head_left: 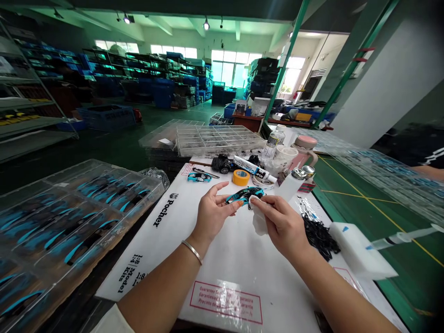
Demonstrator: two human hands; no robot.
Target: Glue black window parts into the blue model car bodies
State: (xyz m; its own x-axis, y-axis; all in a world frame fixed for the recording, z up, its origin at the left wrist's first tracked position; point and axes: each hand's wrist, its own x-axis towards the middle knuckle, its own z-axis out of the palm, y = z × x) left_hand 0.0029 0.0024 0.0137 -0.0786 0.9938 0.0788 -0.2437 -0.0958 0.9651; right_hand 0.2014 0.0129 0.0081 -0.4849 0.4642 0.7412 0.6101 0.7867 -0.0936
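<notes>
My left hand (215, 210) grips the left end of a blue and black model car body (244, 195) between thumb and fingers, above the white board (180, 249). Pinched in my right hand (282, 222) is a white cloth or tissue (259, 219), pressed against the body's right end. Beyond my hands stand a roll of orange tape (240, 177), a white glue tube (255, 167) and a black model car chassis (224, 164). Another blue car part (199, 177) lies at the board's far left, beside a pen (206, 172).
A clear compartment tray (114, 210) with several blue and black car bodies is at left. To the right are black parts (321, 236), a white foam block (360, 249) and a syringe (398, 238). A pump bottle (289, 185) and a pink flask (305, 150) stand behind.
</notes>
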